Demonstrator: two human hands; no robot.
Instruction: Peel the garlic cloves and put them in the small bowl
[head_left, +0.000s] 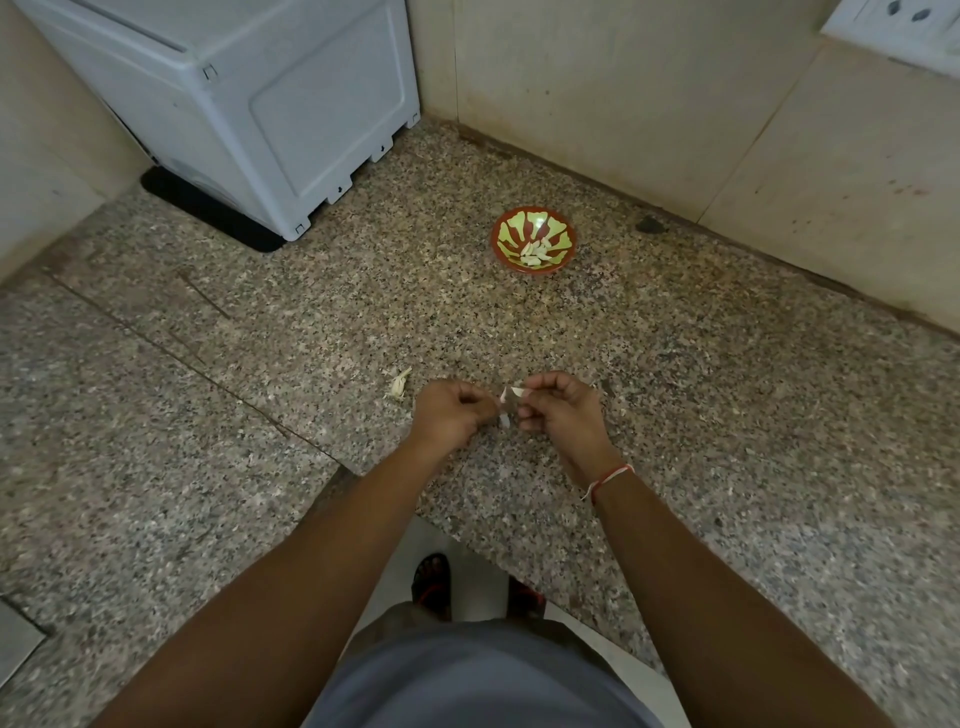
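A small bowl (533, 238), red-brown outside with a green and red pattern inside, stands on the speckled granite counter (675, 389) and holds several peeled garlic cloves (536, 253). Well in front of it, my two hands meet over the counter. My right hand (563, 415) pinches a pale garlic clove (514, 393) between thumb and fingers. My left hand (451, 415) has its fingers curled and pinches the clove's skin from the other side. A scrap of garlic skin or stem (399, 385) lies on the counter left of my left hand.
A white plastic appliance (249, 104) on a black mat stands at the back left corner. Tiled walls close the back and right. A dark spot (649, 225) marks the counter by the wall. The counter's edge runs just before my body; my feet show below.
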